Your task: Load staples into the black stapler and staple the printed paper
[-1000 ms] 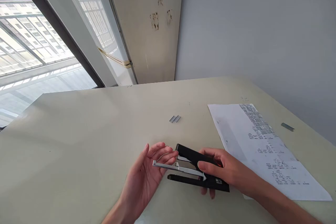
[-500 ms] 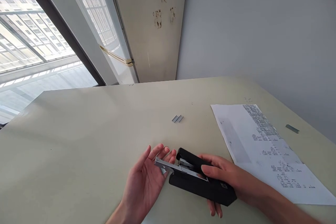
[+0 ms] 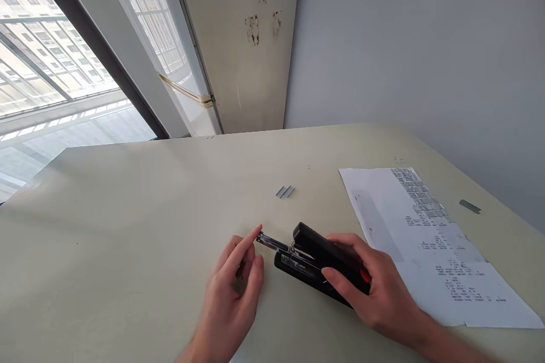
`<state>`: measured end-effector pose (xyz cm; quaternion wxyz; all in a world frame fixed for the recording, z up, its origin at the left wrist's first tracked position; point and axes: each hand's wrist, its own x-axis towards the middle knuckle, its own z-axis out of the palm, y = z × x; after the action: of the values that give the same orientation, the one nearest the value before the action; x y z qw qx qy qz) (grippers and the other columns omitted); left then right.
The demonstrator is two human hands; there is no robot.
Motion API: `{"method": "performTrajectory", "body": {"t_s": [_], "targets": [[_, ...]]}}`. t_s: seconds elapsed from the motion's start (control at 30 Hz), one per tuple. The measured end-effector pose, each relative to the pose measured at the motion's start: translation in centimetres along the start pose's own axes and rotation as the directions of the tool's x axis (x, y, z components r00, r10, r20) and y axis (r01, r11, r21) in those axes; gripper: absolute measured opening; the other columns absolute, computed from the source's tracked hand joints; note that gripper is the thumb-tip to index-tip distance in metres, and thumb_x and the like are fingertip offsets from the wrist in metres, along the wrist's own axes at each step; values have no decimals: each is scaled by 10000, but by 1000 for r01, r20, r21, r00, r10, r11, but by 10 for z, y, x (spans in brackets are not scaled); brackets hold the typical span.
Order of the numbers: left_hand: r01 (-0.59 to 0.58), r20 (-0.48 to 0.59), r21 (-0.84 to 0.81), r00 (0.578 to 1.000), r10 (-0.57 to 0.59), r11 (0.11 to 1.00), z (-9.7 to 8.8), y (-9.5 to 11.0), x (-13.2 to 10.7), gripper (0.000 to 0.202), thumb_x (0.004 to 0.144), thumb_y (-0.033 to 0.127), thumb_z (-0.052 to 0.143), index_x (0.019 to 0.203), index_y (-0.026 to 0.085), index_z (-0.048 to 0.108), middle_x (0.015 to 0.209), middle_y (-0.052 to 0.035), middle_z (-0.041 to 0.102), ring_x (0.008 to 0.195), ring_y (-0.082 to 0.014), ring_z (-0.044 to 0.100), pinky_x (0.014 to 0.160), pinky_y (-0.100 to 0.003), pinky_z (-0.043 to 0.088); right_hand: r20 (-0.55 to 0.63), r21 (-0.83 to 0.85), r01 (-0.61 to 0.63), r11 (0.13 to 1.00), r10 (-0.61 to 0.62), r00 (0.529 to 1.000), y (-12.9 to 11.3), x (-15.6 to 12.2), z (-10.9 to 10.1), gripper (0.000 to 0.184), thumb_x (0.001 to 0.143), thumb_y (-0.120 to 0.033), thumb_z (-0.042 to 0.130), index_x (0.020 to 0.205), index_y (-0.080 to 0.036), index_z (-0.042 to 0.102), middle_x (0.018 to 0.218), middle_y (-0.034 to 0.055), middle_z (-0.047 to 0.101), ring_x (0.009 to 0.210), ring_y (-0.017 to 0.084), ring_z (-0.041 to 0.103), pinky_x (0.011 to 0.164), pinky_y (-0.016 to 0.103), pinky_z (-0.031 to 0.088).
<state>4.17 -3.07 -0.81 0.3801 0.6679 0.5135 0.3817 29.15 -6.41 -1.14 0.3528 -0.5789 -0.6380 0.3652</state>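
Note:
My right hand (image 3: 374, 289) is wrapped around a black stapler (image 3: 327, 255), thumb on the near side and fingers over the far side. The stapler's metal staple tray (image 3: 272, 241) sticks out from its front toward the left. My left hand (image 3: 232, 289) has its index finger stretched out, the fingertip touching the outer end of that tray. The thumb stands apart and the other fingers are curled; the hand grips nothing that I can see. Beyond the hands, short strips of staples (image 3: 285, 191) lie on the table.
A printed sheet of paper (image 3: 383, 227) lies on the table (image 3: 140, 227) to the right, partly behind my right forearm. Farther right is a small dark grey strip (image 3: 470, 206). A wall (image 3: 417, 39), a cabinet-like panel with a handle (image 3: 185, 91) and a window stand behind.
My left hand has turned from palm up with spread fingers to pointing its index finger at the tray end. The stapler has rolled upright in my right hand.

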Motion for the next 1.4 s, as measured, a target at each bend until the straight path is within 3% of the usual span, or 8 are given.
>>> {"method": "performTrajectory", "body": {"t_s": [0.33,0.5,0.63,0.77,0.9,1.03,1.17,1.4], "targets": [[-53,218,-25,974,57,998,9,-1,-8,445,1030,264,551,1464,324,631,920,-45,567,765,-169,531,638,-257,454,-34,-131,115,985,-120,992,6,-2,5,245,1003,-428,633,1199,-292,572,773,-10,707,564,172,602,504,311,480],[234,173,-283,966,-190,930,2,-1,-1,351,1004,387,634,1322,252,693,857,-12,513,740,-147,480,670,-242,440,-99,-249,176,952,-205,974,11,3,5,240,1013,-397,636,1217,-292,567,841,2,743,576,176,622,517,322,504],[452,270,-675,887,-375,583,-4,-3,8,220,937,350,729,1071,177,747,781,11,453,673,-104,394,637,-197,427,-132,-321,243,916,-297,946,15,7,5,232,1023,-339,631,1244,-290,577,945,20,764,686,191,689,528,309,530],[434,356,-896,829,-432,94,-7,0,15,107,863,152,722,964,124,738,804,-9,507,649,-90,453,610,-206,484,-108,-360,283,889,-341,934,17,10,5,238,1030,-306,627,1262,-286,578,1016,32,776,787,201,719,590,308,574],[361,359,-928,808,-467,-89,-10,2,17,132,876,120,650,960,80,743,849,-64,612,702,-135,599,646,-254,564,-101,-383,260,886,-320,942,19,12,5,225,1028,-334,630,1248,-293,602,1029,38,776,823,224,734,670,348,618],[377,387,-919,808,-444,-116,-10,0,15,224,931,196,618,1017,60,774,1090,-163,727,975,-243,728,836,-314,614,-139,-440,299,847,-393,909,10,10,6,323,1015,-339,648,1327,-295,576,1288,91,709,1141,281,704,915,443,625],[418,419,-905,855,-306,-72,-4,0,9,342,993,308,575,1114,74,793,1406,-202,672,1338,-336,626,1097,-386,529,-145,-507,402,763,-535,832,-18,6,21,281,1005,-326,666,1275,-273,611,1493,145,540,1392,333,547,1074,533,549],[411,398,-909,905,-149,72,-5,5,-1,421,1022,358,503,1203,110,790,1464,-163,650,1493,-366,468,1257,-486,340,-10,-546,439,714,-529,848,-53,11,68,181,1027,-365,643,1037,-188,679,1663,201,308,1588,404,260,1186,628,449]]}}
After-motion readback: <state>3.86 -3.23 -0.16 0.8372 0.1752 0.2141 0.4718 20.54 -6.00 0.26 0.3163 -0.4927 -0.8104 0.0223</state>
